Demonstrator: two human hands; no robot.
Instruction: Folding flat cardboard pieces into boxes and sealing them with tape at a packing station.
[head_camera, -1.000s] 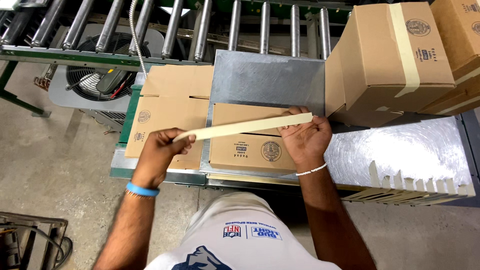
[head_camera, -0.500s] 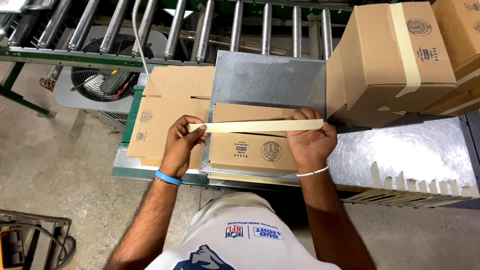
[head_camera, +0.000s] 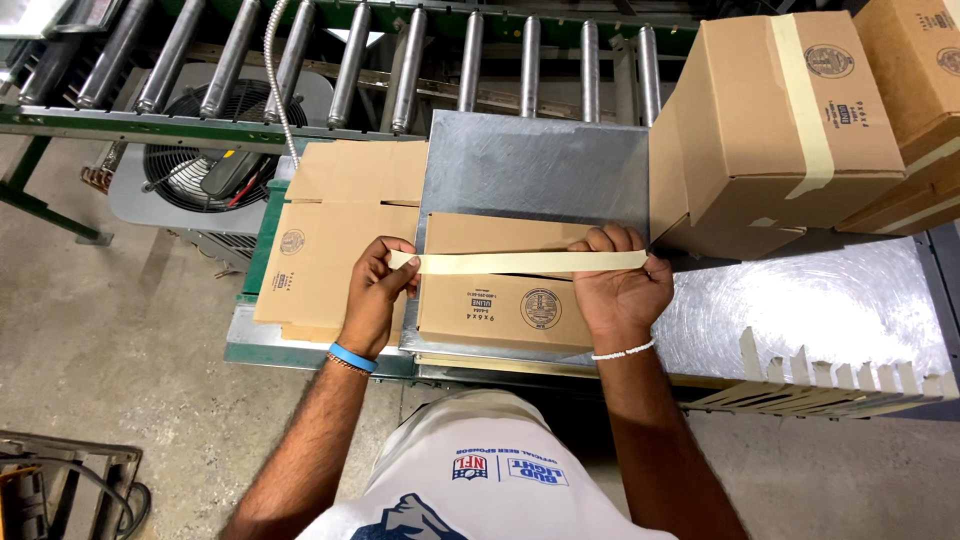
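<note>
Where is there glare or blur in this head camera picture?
Head view: glare on the swirled metal table at right and bright sheen on the rollers; the tape strip, left hand and right hand are sharp, without motion blur.

Tape strip (head_camera: 520, 262) across small box (head_camera: 505, 290); flat cartons (head_camera: 335, 240) left, taped boxes (head_camera: 790, 120) right.

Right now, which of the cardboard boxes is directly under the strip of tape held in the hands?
The small box on the metal plate, between both hands; the flattened ones lie left, the taped ones stand right.
</note>
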